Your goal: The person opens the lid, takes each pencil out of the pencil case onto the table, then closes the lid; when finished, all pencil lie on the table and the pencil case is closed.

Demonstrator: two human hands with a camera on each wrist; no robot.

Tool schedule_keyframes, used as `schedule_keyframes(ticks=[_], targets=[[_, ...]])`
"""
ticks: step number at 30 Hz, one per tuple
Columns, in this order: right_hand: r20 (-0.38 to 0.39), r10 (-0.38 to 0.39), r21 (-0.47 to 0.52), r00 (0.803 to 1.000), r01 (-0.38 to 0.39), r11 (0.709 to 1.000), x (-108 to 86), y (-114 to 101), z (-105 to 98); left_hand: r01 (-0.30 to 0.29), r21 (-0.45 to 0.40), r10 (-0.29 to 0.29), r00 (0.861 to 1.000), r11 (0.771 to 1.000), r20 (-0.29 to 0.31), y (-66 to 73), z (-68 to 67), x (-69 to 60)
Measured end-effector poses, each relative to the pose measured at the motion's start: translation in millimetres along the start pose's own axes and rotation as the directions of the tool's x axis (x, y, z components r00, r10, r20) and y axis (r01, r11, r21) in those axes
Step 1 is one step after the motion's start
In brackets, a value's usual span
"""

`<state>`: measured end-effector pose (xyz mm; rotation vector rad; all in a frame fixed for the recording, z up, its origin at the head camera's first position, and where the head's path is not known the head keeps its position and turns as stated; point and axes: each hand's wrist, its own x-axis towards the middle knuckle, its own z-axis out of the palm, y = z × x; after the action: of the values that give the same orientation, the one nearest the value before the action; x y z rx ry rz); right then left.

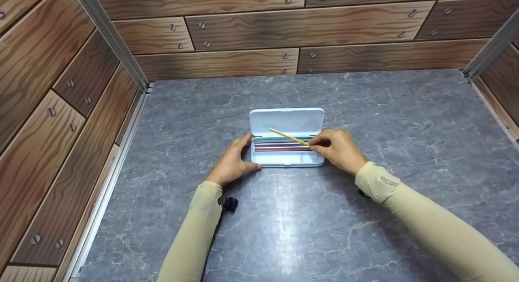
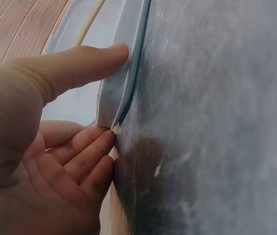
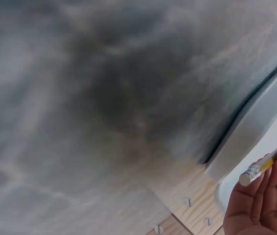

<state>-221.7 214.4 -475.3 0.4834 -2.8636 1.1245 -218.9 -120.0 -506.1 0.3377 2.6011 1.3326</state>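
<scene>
A pale blue pencil case (image 1: 287, 122) lies on the table with its lid raised at the back. Several coloured pencils (image 1: 279, 150) in green, red and dark tones lie lengthwise inside it. My right hand (image 1: 338, 149) pinches a thin yellow pencil (image 1: 288, 137) near one end, between thumb and fingers. The pencil slants over the case, its far end up to the left. Its whitish blunt end shows in the right wrist view. At the case's left end, my left hand (image 1: 233, 162) holds it, thumb (image 2: 97, 61) along the front side, fingertips against the end.
The grey marbled table (image 1: 194, 112) spreads around the case. Wood-patterned panels (image 1: 243, 28) stand behind it and on both sides, with metal posts at the corners. A small black device (image 1: 229, 204) is strapped at the left wrist.
</scene>
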Motion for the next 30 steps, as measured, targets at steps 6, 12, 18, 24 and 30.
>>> schedule_keyframes(ticks=[6,12,18,24,30], targets=[[-0.025,0.058,0.008,0.998,-0.058,0.998,-17.4,8,-12,-0.005,0.009,0.005,1.000,1.000,0.003,0.9,2.2,1.1],[-0.056,0.094,-0.003,0.994,-0.095,0.996,-35.7,16,-19,0.006,0.005,-0.006,1.000,1.000,0.010,0.0,2.1,-0.4],[-0.096,0.164,0.003,0.982,-0.164,0.986,-56.6,24,-29,0.024,-0.005,-0.024,1.000,1.000,0.019,0.4,-0.6,-2.1],[-0.133,0.231,0.014,0.964,-0.232,0.973,-77.3,30,-41,0.017,0.010,-0.017,1.000,1.000,0.019,2.2,-2.4,-1.3],[-0.165,0.268,0.031,0.949,-0.267,0.963,-94.0,34,-45,0.019,0.001,-0.019,1.000,1.000,0.023,1.9,1.5,-2.9]])
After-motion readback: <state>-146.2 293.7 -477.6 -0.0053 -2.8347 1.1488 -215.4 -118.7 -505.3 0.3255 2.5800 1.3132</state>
